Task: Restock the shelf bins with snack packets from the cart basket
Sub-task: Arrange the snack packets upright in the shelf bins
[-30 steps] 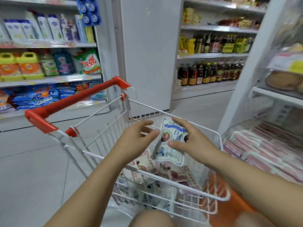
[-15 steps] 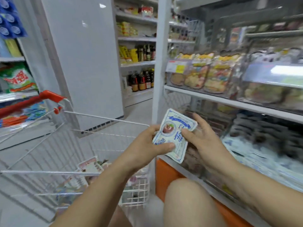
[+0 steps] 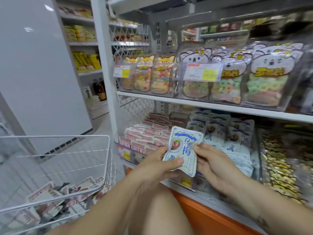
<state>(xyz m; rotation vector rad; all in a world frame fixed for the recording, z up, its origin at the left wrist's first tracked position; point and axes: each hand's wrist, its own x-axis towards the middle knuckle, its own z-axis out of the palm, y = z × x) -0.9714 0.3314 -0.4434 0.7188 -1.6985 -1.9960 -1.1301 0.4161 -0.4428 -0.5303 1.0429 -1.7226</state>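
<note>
I hold a pale blue-and-white snack packet [image 3: 182, 150] with a red fruit picture upright in front of the lower shelf. My left hand [image 3: 157, 164] grips its lower left edge, thumb across the front. My right hand [image 3: 214, 162] pinches its right edge. Just behind it sits a clear shelf bin [image 3: 254, 168] holding several matching blue packets [image 3: 225, 131]. To the left is a bin of pink packets [image 3: 149, 134]. The white wire cart basket [image 3: 106, 160] at lower left holds several more packets [image 3: 71, 192].
The upper shelf [image 3: 211, 106] carries clear bins of gummy-candy bags [image 3: 264, 78] with price tags. A bin of gold-and-black packets [image 3: 284, 167] stands at the right. An orange shelf base [image 3: 208, 216] runs below. My bare knee [image 3: 160, 212] is raised beneath my hands.
My view has swung right from the cart to the shelf. Both hands have carried the blue packet up from over the cart basket to the front of the blue packets' bin.
</note>
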